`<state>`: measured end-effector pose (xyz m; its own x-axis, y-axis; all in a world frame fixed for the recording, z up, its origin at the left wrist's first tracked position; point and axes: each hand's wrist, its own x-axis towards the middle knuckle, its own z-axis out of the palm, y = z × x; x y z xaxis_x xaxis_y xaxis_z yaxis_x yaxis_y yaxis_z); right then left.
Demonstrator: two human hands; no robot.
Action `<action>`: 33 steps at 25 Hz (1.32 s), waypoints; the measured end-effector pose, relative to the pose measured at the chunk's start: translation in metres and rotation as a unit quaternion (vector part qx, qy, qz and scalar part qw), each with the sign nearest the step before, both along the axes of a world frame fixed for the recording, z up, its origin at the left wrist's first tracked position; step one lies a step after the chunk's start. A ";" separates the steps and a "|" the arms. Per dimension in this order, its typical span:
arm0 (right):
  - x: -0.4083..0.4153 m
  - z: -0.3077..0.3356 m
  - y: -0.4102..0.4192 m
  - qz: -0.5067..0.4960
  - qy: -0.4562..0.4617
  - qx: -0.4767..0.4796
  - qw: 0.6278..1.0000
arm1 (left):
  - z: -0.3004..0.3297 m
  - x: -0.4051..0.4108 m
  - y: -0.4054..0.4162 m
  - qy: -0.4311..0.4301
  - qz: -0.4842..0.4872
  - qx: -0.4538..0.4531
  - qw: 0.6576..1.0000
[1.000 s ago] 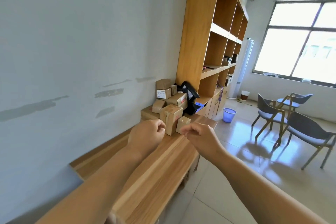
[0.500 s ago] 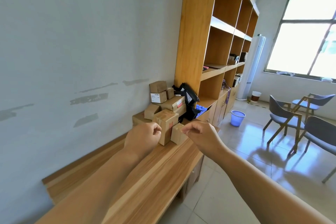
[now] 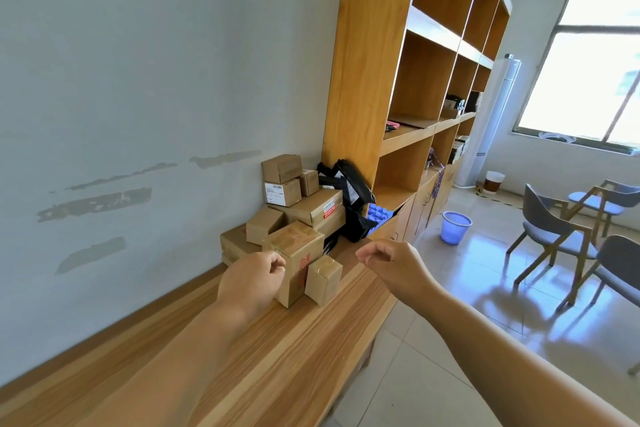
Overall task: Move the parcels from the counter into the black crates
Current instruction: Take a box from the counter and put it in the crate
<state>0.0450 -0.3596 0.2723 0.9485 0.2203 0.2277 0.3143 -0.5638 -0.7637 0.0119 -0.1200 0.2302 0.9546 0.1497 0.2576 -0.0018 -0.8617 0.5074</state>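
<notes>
The parcels (image 3: 294,215) are cardboard boxes stacked at the far end of the wooden counter (image 3: 277,350), against the grey wall (image 3: 138,80) and beside the tall wooden shelving unit (image 3: 367,62); the pile includes a small box with a white label (image 3: 282,192) near the top, a long flat box with a red and white label (image 3: 313,210) below it, and two front boxes standing on the counter surface: a taller box with red print (image 3: 298,260) and a small plain box (image 3: 323,279) just beside it on its right; a black plastic bag (image 3: 349,191) leans between the pile and the shelving; no black crate can be made out in the view. The left hand (image 3: 251,282) is extended over the counter, in front of the taller box and overlapping its left edge; its fingers are curled inward with thumb against forefinger; whether it touches the box cannot be told. The right hand (image 3: 391,263) is held in the air to the right of the small plain box, apart from it, over the counter's edge; its fingers are loosely curled and hold nothing. On the tiled floor (image 3: 450,340) beyond stand a blue bin (image 3: 455,227) and grey chairs with wooden legs (image 3: 554,236), below a bright window (image 3: 588,62).
</notes>
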 end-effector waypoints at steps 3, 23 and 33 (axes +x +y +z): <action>0.046 -0.015 -0.007 0.005 0.029 0.003 1.000 | -0.012 0.038 -0.001 0.022 0.014 -0.004 1.000; 0.403 -0.084 -0.006 0.198 0.155 -0.066 0.966 | -0.080 0.285 -0.039 0.131 0.272 -0.059 0.952; 0.462 -0.159 0.080 0.209 0.232 -0.173 0.934 | -0.128 0.318 0.019 0.256 0.294 -0.092 0.916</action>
